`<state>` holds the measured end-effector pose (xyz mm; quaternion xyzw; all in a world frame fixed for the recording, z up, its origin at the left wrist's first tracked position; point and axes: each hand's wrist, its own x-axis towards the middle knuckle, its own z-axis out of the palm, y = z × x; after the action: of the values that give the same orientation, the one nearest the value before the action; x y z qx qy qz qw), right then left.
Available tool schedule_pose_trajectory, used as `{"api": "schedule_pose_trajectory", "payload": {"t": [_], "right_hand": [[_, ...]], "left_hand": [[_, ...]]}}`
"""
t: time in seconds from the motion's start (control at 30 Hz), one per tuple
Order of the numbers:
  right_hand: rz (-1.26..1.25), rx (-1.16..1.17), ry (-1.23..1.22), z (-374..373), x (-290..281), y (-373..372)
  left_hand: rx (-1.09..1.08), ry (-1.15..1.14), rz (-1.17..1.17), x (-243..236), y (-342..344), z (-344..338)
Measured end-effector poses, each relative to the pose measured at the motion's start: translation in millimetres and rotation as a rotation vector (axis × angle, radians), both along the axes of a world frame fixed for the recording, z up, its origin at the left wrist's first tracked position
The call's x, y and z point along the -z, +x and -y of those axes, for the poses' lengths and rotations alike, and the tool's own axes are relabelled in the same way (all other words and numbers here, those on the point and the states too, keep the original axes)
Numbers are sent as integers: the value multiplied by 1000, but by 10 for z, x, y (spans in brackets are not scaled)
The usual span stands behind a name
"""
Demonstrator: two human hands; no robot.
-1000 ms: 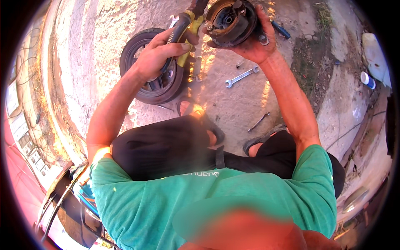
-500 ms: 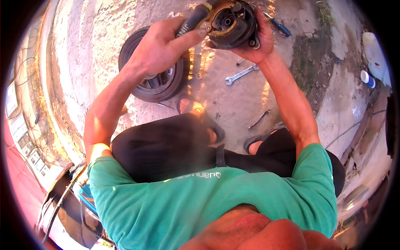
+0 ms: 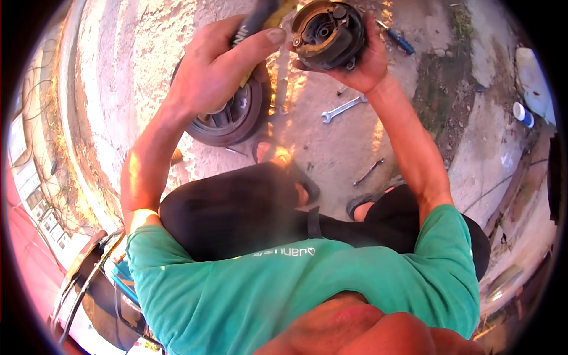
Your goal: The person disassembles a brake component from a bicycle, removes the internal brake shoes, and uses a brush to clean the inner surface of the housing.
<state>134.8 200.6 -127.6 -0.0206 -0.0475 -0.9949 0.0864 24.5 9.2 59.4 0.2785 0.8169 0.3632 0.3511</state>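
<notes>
Two items held. Left grip (image 3: 210, 68) closes around a black-and-yellow tool handle (image 3: 257, 22); right grip (image 3: 371, 65) clasps a round, rust-brown and dark metal brake assembly (image 3: 328, 38) above the rough concrete ground (image 3: 331, 145). Black spoked wheel (image 3: 255, 121) lies nearer the ground's left edge, silver open-ended spanner (image 3: 344, 109) right of it.

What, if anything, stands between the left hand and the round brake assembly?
Nothing loose shows between the left hand and the brake assembly: only that hand's black-and-yellow tool, and fingers of the right hand at the assembly's lower-left rim.
</notes>
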Motion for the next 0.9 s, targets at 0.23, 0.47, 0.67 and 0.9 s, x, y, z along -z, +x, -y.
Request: {"api": "schedule_pose_trajectory", "payload": {"t": [0.23,0.47,0.67,0.9], "right_hand": [[46,62,114,0,5,-79],[-22,-35,122,12,37,-6],[-156,82,210,-4,-42,8],[-66,178,512,144,-67,38]], "left_hand": [[249,112,-493,235,82,144],[48,-18,-105,61,81,62],[255,-228,-80,231,185,166],[129,-53,112,258,25,319]]}}
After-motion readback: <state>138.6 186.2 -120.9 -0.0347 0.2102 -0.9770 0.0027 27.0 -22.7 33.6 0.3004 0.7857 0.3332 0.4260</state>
